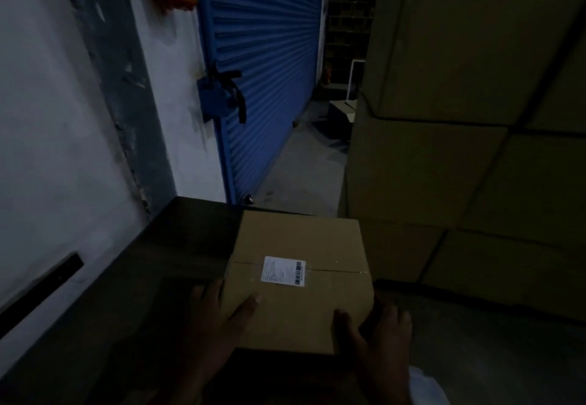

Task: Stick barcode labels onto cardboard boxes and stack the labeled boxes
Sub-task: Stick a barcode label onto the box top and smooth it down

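Left hand grips the near-left edge of the labeled cardboard box, thumb on top. Barcode label is stuck across the top seam. Right hand grips the near-right corner. Stacked cardboard cartons stand right.

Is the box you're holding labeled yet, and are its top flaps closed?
Labeled and closed. A white barcode label sits across the flat center seam of the cardboard box.

A dim storeroom or warehouse: stacked cardboard cartons, a blue roller shutter, bare concrete floor.
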Demonstrator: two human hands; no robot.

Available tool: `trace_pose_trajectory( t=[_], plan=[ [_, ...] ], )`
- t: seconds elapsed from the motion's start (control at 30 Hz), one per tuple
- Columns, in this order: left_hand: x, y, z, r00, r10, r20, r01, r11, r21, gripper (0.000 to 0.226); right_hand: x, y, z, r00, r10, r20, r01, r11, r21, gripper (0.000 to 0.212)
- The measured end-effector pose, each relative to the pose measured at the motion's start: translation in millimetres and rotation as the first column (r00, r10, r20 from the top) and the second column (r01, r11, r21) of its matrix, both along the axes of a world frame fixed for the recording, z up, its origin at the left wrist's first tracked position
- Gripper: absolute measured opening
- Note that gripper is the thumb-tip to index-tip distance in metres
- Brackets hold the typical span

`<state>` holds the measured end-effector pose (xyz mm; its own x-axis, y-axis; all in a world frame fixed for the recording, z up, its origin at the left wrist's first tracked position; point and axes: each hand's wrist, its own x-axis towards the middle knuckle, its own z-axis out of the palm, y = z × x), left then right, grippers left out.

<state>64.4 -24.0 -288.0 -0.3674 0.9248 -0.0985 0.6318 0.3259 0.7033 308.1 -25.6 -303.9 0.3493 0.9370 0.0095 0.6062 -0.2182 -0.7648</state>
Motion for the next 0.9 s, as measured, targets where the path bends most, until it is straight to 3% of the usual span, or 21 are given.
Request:
trace_pose_trajectory(
  t=[0.1,0.23,0.47,0.67,0.8,0.9],
  plan=[
    [44.0,-16.1,-14.3,0.996,-0.08,0.04,0.079,0.996,0.029,0.067,50.5,-30.3,-11.6,0.994,-0.087,0.066,0.088,0.996,-0.012,0.078],
    [111.0,-30.7,-37.7,0.981,-0.174,0.082,0.173,0.985,0.013,0.079,115.0,-75.0,-16.3,0.981,-0.192,-0.007,0.192,0.981,-0.023,0.072],
    [223.7,-45.6,-54.3,0.923,-0.321,0.209,0.341,0.938,-0.066,0.092,211.7,-128.7,-17.4,0.917,-0.37,0.147,0.38,0.924,-0.05,0.069],
    [291.0,-44.8,-52.8,0.861,-0.471,0.192,0.493,0.866,-0.088,0.101,277.1,-148.3,-24.1,0.874,-0.453,0.174,0.461,0.888,-0.003,0.067],
    [328.8,-42.1,-42.0,0.822,-0.538,0.189,0.556,0.829,-0.056,0.088,306.4,-160.1,-31.4,0.848,-0.483,0.216,0.482,0.874,0.062,0.06],
    [352.0,-32.9,-31.7,0.765,-0.58,0.282,0.606,0.796,-0.008,0.078,315.4,-165.8,-37.0,0.809,-0.503,0.304,0.505,0.859,0.077,0.059]
  ],
)
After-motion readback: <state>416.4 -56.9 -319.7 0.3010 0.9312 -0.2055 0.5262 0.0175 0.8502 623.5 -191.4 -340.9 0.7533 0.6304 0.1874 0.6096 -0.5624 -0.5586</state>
